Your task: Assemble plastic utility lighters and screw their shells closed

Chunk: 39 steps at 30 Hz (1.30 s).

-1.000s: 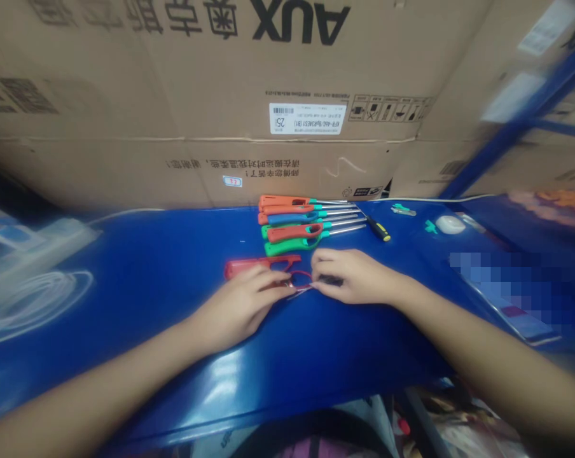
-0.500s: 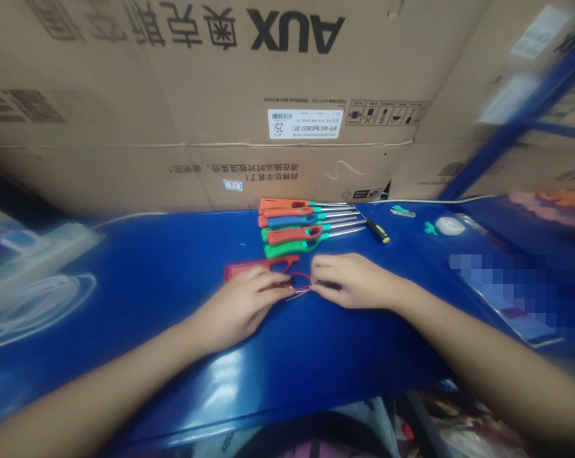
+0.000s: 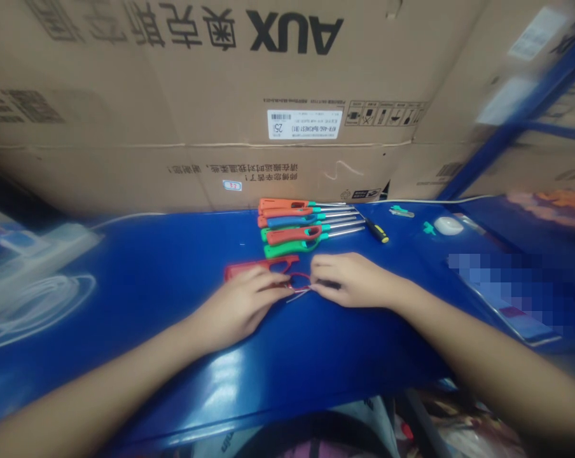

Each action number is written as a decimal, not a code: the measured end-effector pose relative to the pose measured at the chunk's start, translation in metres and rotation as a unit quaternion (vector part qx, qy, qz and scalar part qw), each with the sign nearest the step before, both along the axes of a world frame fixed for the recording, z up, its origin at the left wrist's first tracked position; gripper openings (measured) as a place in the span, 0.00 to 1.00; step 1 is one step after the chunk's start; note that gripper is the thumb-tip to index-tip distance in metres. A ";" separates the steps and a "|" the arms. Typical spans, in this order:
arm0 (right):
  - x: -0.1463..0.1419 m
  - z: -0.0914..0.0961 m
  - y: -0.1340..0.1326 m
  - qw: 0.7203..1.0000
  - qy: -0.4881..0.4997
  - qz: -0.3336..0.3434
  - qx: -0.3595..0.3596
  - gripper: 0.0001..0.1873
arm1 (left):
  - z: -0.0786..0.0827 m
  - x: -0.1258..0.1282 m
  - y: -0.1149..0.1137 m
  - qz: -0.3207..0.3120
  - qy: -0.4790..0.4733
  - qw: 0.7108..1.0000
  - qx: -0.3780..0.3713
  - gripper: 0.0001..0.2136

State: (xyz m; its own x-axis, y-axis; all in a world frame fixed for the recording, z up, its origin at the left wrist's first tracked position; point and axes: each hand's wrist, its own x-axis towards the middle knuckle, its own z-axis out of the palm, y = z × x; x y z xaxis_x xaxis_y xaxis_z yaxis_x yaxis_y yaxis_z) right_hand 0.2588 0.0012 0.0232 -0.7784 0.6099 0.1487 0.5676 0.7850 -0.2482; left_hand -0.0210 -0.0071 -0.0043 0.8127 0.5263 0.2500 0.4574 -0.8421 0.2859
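Note:
A red plastic lighter shell (image 3: 249, 267) lies on the blue table (image 3: 163, 280), partly under my left hand (image 3: 242, 304). My left hand rests on it with fingers curled, pinching something small at the fingertips. My right hand (image 3: 352, 280) meets it from the right, fingers pinched together on a thin part beside a red wire loop (image 3: 301, 278). What the fingertips hold is too small to name. Just beyond my hands lies a neat row of several long lighters (image 3: 297, 226) with orange, green and blue handles and metal tubes.
Big cardboard boxes (image 3: 287, 95) wall off the back of the table. A yellow-black screwdriver (image 3: 378, 230), small teal parts (image 3: 402, 211) and a white roll (image 3: 448, 224) lie at the right. Coiled white tubing in a bag (image 3: 34, 299) sits at the left. A blue shelf post (image 3: 507, 127) rises right.
Almost nothing has moved. Both hands stay together at the red shell, with only slight finger shifts.

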 end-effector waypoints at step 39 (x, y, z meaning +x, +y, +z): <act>0.019 -0.037 0.053 0.969 0.186 -0.142 0.085 0.16 | 0.012 0.021 0.075 0.263 -0.121 0.954 -0.081 0.15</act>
